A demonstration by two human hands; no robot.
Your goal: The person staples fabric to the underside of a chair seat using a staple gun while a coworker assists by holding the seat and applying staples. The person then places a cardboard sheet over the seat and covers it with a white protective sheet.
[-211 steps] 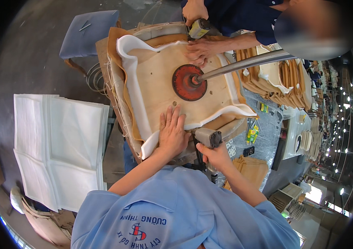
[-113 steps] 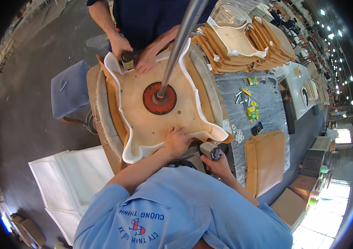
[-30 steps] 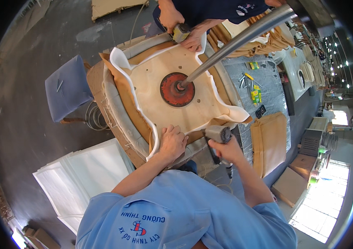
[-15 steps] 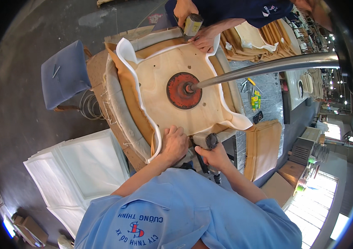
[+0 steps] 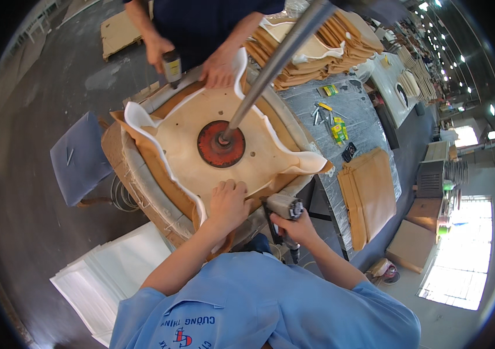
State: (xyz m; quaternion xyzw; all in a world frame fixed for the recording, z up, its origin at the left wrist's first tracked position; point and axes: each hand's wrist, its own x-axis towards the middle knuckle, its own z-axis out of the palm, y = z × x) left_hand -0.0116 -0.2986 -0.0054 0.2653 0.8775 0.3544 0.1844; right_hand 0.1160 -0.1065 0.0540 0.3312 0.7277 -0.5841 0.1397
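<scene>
A square wooden seat panel [image 5: 180, 166] lies framed by a tan cover [image 5: 273, 185] and white padding [image 5: 165, 157] along its edges. A red round disc [image 5: 208, 152] on a metal rod [image 5: 285, 52] presses on its middle. My left hand [image 5: 228, 203] is at the near edge, fingers bent together over the board, closed on the tan cover's edge, which it partly hides. Just right of it, my right hand [image 5: 300, 227] is wrapped round a grey staple gun [image 5: 283, 206] beside the near right edge, its hose end downward.
Across the seat, a co-worker's hand holds another staple gun [image 5: 172, 67] at the far edge; their other hand [image 5: 218, 70] lies on the panel. Right, a film-covered table [image 5: 364, 122] bears folded tan covers [image 5: 369, 195]. A blue cushioned chair [image 5: 79, 160] and white sheets [image 5: 114, 267] are at left.
My view has shifted, so the seat appears lower and further left. My staple gun is a little farther from my left hand. The co-worker's staple gun has moved left along the far edge.
</scene>
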